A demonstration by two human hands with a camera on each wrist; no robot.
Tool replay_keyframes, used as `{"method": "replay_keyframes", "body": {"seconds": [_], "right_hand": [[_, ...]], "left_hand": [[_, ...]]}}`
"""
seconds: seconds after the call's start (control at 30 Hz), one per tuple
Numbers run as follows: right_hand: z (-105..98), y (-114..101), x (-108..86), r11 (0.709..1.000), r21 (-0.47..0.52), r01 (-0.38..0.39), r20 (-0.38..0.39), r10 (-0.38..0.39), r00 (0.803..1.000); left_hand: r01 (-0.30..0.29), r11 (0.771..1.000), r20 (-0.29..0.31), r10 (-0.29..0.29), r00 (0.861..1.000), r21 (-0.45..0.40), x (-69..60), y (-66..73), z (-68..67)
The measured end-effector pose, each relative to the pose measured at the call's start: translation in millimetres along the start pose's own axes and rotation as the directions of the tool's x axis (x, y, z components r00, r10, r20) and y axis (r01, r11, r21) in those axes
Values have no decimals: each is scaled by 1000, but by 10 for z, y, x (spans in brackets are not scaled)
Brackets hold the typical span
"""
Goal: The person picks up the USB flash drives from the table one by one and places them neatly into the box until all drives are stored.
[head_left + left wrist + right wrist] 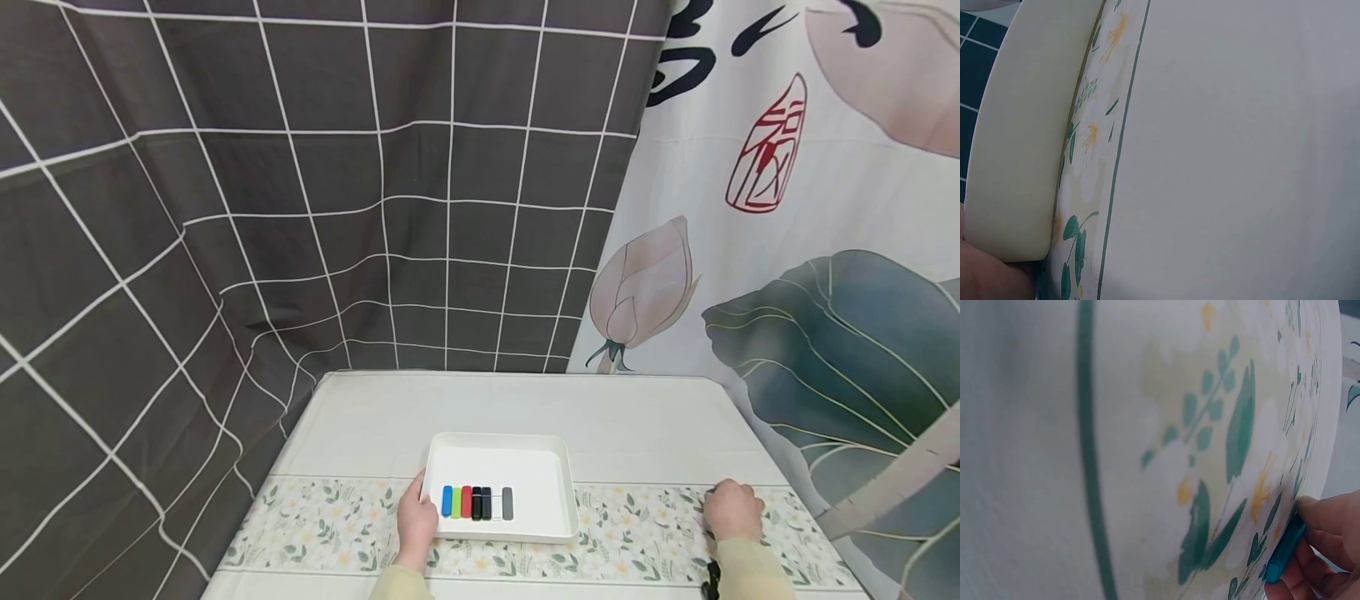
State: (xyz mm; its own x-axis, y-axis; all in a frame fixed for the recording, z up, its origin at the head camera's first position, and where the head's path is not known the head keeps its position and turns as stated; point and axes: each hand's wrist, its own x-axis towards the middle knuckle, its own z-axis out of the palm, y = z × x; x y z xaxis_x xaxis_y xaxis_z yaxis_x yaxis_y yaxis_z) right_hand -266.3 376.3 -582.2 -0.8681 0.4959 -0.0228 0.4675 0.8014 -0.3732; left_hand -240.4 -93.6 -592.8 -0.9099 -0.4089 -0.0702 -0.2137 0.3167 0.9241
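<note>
A white shallow tray (pixel 536 475) rests on the table, and my left hand (pixel 417 517) grips its left edge with the thumb at the rim. In the left wrist view the tray's pale outer wall (pixel 1022 137) fills the left side, with part of the hand (pixel 991 275) at its lower corner. Inside the tray lies a row of short sticks: blue (pixel 447 502), green (pixel 457 502), red (pixel 467 502), black and grey (pixel 507 503). Well right of the tray, my right hand (pixel 733 510) pinches a small teal stick (pixel 1286 547) close to the tablecloth.
A white tablecloth (pixel 517 417) with a floral band (pixel 630 533) covers the table. A dark grid-patterned curtain (pixel 412 167) hangs behind and at left. At right hangs a white curtain with lotus prints (pixel 645 292). A black strap-like thing (pixel 710 579) is beside the right wrist.
</note>
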Motion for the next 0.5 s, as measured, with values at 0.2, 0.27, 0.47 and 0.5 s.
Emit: {"method": "replay_keyframes", "body": {"seconds": [0.2, 0.27, 0.47, 0.5], "right_hand": [[4, 0, 13, 1000, -1, -11, 14, 11, 1000], [5, 4, 16, 1000, 0, 0, 9, 0, 1000], [-6, 2, 8, 999, -4, 40, -11, -40, 999], [-6, 4, 5, 999, -5, 43, -12, -44, 999]], "left_hand": [[1, 1000, 0, -1, 1000, 0, -6, 2, -1], [1, 1000, -1, -1, 1000, -1, 2, 1, 1], [2, 1000, -6, -2, 1000, -2, -4, -2, -2], [3, 1000, -6, -3, 1000, -2, -6, -4, -2]]}}
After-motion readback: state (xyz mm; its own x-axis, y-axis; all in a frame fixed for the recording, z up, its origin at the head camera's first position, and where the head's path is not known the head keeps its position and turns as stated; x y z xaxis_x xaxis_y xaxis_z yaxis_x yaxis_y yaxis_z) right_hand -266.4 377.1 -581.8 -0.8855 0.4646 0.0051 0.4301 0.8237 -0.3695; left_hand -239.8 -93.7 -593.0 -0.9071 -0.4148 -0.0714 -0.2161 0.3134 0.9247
